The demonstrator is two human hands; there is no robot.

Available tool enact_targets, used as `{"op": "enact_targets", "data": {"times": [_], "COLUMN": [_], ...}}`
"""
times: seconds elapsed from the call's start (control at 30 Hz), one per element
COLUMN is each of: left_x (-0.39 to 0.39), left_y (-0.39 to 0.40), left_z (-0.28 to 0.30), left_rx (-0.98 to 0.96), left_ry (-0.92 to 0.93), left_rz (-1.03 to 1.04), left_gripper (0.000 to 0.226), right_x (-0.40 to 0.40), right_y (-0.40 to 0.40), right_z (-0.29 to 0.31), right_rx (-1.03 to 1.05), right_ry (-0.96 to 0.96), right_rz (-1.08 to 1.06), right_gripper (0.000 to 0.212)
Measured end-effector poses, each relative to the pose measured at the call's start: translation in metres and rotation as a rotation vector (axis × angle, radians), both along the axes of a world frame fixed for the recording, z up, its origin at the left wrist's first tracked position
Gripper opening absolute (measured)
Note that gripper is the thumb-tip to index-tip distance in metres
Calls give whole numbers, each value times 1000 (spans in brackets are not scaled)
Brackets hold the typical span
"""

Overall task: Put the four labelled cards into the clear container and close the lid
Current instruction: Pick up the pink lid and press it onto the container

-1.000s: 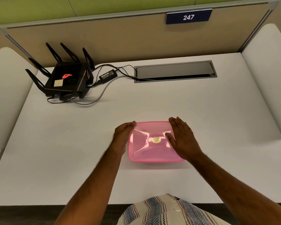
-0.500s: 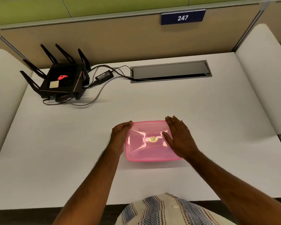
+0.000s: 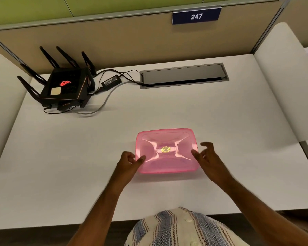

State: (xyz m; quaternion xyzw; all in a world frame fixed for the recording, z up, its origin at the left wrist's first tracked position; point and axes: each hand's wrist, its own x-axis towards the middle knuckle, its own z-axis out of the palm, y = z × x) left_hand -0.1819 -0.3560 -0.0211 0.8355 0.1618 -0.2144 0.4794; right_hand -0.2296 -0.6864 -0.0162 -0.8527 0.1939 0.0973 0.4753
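A container with a translucent pink lid (image 3: 166, 151) sits on the white desk, lid on, a round gold sticker at its centre. No cards show; the pink lid hides whatever is inside. My left hand (image 3: 130, 161) is at the container's near left corner, fingers loosely curled, thumb at the lid's edge. My right hand (image 3: 209, 158) hovers just off the right side, fingers spread and curled, holding nothing.
A black router (image 3: 64, 87) with several antennas stands at the back left, its cables and power brick (image 3: 111, 82) running to a grey cable hatch (image 3: 184, 75). White side dividers flank the desk. A sign reading 247 (image 3: 196, 16) hangs on the back partition.
Both hands came off the lid and drew back toward me. The right hand, which lay flat on the lid, is now lifted beside it. The container stays put.
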Motion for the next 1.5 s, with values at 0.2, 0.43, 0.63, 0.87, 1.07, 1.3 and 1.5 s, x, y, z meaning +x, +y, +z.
{"op": "enact_targets", "data": {"times": [0.2,0.43,0.63,0.87,1.07,1.3,1.5], "left_x": [-26,-28,-14,34,71,73,74], "left_y": [5,-1,10,-4,-27,-30,-28], "left_z": [3,10,11,19,19,18,19], "left_rx": [-181,-246,-217,-230,-299,-294,-323], "left_ry": [122,110,215,-24,-60,-36,-35], "left_rz": [-46,-4,-93,106,291,341,345], "left_gripper": [54,49,57,29,7,11,12], "right_x": [-27,-32,-19,47,79,82,86], "right_y": [4,10,-8,-6,5,8,4], "right_z": [1,4,-1,6,11,6,7], "right_rx": [461,471,413,321,242,292,314], "right_ry": [123,87,150,38,-28,-34,-11], "right_rz": [-20,-68,49,-153,-144,-242,-256], "right_gripper": [46,34,44,30,31,25,27]}}
